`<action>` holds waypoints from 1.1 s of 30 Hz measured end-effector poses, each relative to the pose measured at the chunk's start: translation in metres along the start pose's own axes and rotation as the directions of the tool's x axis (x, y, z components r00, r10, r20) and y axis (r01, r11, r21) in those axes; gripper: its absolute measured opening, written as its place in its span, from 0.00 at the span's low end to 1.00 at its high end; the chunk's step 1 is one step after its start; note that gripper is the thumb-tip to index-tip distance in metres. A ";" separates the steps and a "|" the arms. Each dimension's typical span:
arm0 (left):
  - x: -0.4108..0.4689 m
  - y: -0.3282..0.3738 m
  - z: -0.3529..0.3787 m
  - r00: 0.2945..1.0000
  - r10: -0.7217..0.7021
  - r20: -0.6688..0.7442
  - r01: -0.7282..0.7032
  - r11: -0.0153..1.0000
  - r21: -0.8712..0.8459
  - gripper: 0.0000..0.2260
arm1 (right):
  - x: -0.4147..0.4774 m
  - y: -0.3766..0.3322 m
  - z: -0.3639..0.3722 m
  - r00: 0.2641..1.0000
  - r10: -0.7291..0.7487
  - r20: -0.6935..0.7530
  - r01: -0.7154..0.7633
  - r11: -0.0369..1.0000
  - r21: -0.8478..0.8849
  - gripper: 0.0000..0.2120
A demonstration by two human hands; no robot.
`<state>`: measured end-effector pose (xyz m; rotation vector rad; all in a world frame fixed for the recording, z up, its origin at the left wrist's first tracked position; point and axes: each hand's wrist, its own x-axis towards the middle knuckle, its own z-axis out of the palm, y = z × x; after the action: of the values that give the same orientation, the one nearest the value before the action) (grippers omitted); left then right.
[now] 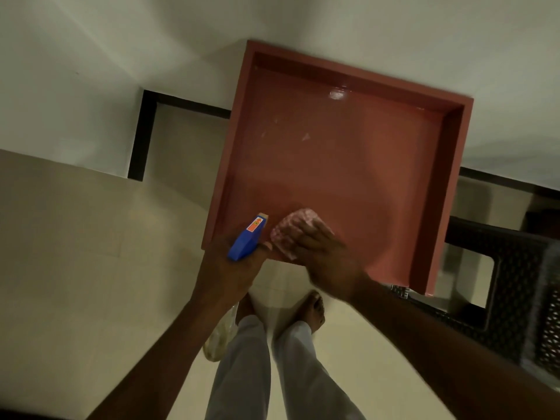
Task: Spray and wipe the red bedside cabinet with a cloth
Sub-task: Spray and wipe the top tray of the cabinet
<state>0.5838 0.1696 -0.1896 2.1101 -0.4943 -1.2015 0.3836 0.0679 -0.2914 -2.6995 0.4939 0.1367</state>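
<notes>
The red bedside cabinet (342, 165) stands against the wall, seen from above, its top a shallow tray with a raised rim. My left hand (230, 268) grips a spray bottle with a blue trigger head (248, 237), held at the cabinet's near left corner, nozzle pointing over the top. The bottle's clear body hangs below my wrist. My right hand (327, 259) presses a pink patterned cloth (291, 231) flat on the near part of the cabinet top. Pale smears and a wet shine show on the far part of the top.
A dark perforated plastic chair (497, 286) stands close to the cabinet's right side. White walls run behind with a black skirting (142, 134). The floor is beige tile (91, 253). My bare feet and pale trouser legs (272, 359) are just in front of the cabinet.
</notes>
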 end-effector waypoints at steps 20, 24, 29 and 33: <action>-0.008 -0.020 -0.007 1.000 0.003 0.005 -0.003 1.000 0.016 0.12 | 0.106 -0.019 -0.001 0.993 -0.069 0.090 0.070 0.998 -0.001 0.31; -0.006 -0.017 -0.007 1.000 0.015 -0.011 -0.014 0.999 0.038 0.13 | 0.037 -0.007 -0.002 0.939 -0.270 0.215 0.295 0.951 -0.094 0.36; -0.010 -0.019 -0.006 0.999 0.049 -0.007 -0.049 0.998 0.045 0.15 | 0.012 0.055 -0.036 0.969 -0.097 0.226 0.126 0.985 -0.115 0.36; -0.013 -0.028 -0.006 0.998 0.056 0.005 -0.056 0.998 0.029 0.12 | 0.076 0.078 -0.055 0.988 0.152 0.019 -0.152 0.988 0.002 0.33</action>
<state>0.5825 0.1997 -0.1994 2.1049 -0.5726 -1.1731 0.4277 -0.0458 -0.2810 -2.6533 0.6936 0.2025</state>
